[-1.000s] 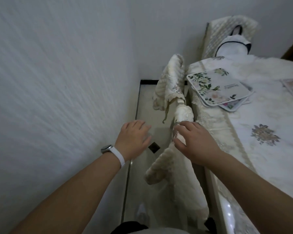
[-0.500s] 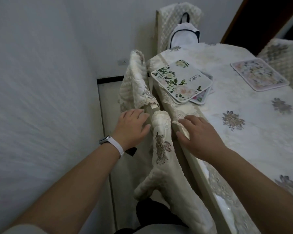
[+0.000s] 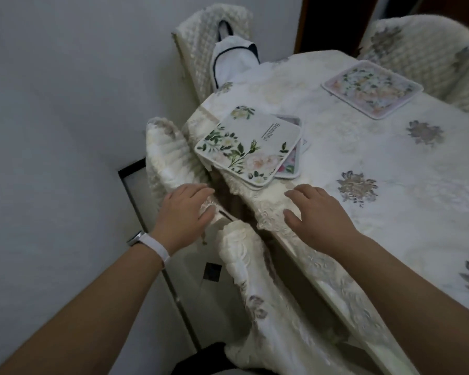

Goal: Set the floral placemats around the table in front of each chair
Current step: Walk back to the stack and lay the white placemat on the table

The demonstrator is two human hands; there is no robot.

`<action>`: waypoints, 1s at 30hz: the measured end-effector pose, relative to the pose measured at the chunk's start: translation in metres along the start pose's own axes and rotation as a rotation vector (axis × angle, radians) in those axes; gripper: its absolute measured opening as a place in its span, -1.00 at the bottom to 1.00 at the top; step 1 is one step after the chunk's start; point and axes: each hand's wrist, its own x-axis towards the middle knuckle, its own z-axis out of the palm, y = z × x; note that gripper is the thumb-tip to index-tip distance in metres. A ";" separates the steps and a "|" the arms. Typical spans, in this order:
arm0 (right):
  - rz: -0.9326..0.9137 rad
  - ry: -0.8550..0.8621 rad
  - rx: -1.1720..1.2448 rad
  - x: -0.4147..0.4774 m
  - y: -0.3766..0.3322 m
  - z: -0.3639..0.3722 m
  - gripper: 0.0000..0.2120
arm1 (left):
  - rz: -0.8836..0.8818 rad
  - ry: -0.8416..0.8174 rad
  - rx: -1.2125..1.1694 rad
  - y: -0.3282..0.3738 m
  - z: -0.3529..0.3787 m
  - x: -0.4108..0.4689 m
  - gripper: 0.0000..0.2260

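Your tabletop (image 3: pixel 326 289) wore a cream embroidered cloth (image 3: pixel 390 163), with a white wall (image 3: pixel 65 104) at 9 o'clock. The stack of floral placemats (image 3: pixel 248 147) lay at 12 o'clock by its edge, and a single placemat (image 3: pixel 371 89) at 2 o'clock before a chair (image 3: pixel 428 50). Your left hand (image 3: pixel 184 215) lay flat on a chair cover (image 3: pixel 171 161) and your right hand (image 3: pixel 320 212) on the cloth, both holding nothing.

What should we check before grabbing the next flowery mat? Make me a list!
1. Hands free: ok; the left hand rests on the chair cover, the right hand on the tablecloth, and neither holds anything.
2. Seeing the stack of placemats: ok, just beyond the right hand.
3. Path to it: ok, nothing between.
4. One far placemat laid before the far-right chair: ok.
5. Mats left in the stack: cannot tell; at least two show.
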 end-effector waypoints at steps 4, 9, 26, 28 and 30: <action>0.074 0.059 0.049 0.011 0.022 -0.005 -0.59 | 0.119 -0.044 0.011 0.001 -0.008 0.040 -0.61; 0.188 0.086 0.127 0.033 0.041 0.010 -0.62 | 0.289 -0.068 0.059 -0.004 -0.005 0.112 -0.68; 0.765 -0.010 0.492 0.166 -0.019 0.085 -0.63 | 0.317 -0.431 -0.142 -0.147 0.071 0.311 -0.67; 0.833 0.020 0.538 0.182 -0.027 0.086 -0.64 | 0.314 -0.458 -0.162 -0.159 0.073 0.327 -0.66; 0.910 0.062 0.585 0.198 -0.032 0.088 -0.65 | 0.291 -0.479 -0.197 -0.169 0.078 0.340 -0.65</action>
